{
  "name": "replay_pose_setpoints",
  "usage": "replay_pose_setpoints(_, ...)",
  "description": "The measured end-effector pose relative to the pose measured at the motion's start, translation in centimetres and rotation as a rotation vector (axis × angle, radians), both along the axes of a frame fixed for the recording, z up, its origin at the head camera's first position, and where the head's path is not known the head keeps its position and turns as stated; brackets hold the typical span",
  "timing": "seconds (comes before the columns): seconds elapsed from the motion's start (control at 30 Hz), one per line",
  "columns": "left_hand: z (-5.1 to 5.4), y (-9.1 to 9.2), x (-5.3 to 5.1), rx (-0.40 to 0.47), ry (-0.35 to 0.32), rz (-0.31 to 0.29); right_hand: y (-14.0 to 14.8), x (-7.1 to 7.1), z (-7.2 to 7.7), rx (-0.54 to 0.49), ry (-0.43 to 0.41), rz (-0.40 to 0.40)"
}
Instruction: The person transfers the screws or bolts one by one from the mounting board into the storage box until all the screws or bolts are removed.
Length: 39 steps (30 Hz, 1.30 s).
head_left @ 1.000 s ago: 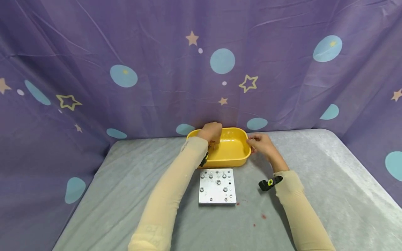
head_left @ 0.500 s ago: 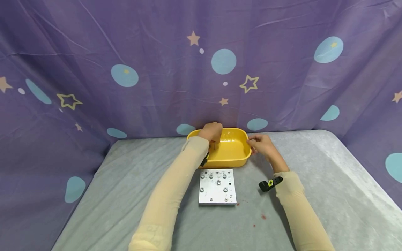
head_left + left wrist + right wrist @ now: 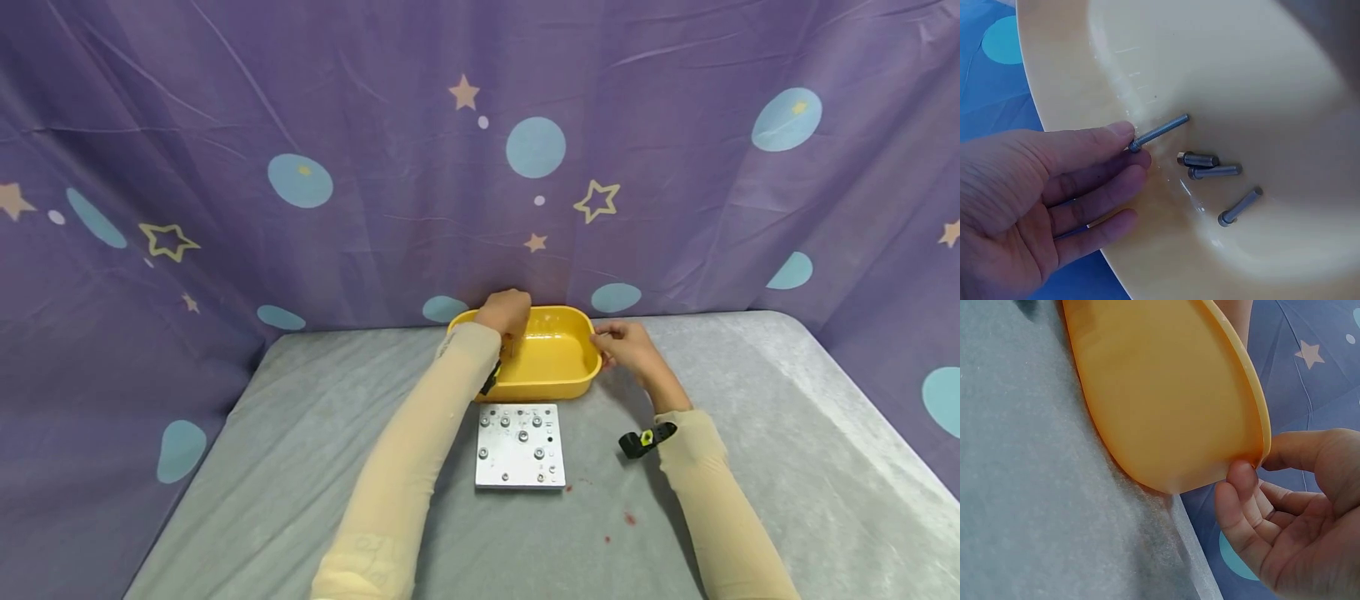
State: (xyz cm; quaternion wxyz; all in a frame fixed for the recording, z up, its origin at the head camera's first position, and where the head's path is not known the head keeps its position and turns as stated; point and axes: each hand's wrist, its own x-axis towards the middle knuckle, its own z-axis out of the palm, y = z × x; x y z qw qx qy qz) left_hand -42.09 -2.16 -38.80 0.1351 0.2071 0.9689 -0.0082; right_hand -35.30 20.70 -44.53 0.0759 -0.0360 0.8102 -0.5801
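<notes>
My left hand reaches into the left part of the yellow tray. In the left wrist view, its thumb and index finger pinch a socket-head bolt by the head end, with the threaded shank pointing out over the tray floor. Three more bolts lie in the tray: a short bolt and a longer bolt side by side, and a separate bolt lower down. On the tray's right end, my right hand pinches the rim between thumb and fingers.
A square metal plate with several bolts set in it lies just in front of the tray. Grey cloth covers the table, and a purple patterned curtain hangs directly behind. A few red spots mark the cloth right of the plate.
</notes>
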Motion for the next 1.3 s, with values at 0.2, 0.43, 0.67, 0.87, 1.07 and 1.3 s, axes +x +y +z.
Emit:
replay_pose_setpoints(0.2, 0.0, -0.2, 0.1, 0.004, 0.000, 0.010, 0.0, 0.2, 0.2, -0.001, -0.001, -0.005)
replay_pose_setpoints(0.43, 0.3, 0.3, 0.7, 0.008, 0.089, -0.071, 0.2, 0.1, -0.1, 0.009, 0.003, -0.005)
replay_pose_setpoints(0.67, 2.6, 0.6, 2.6, 0.024, 0.331, -0.242, 0.1, 0.2, 0.0, -0.003, 0.003, -0.007)
replay_pose_setpoints(0.87, 4.6, -0.3, 6.6, 0.067, 0.588, -0.364, 0.0, 0.2, 0.1, 0.000, 0.008, 0.005)
replay_pose_setpoints(1.07, 5.3, -2.0, 10.7, 0.175, 0.755, -0.437, 0.2, 0.1, 0.3, 0.016, 0.017, 0.003)
replay_pose_setpoints(1.3, 4.2, -4.4, 13.9, 0.258, 0.802, -0.465, 0.0, 0.2, 0.3, 0.030, -0.006, 0.014)
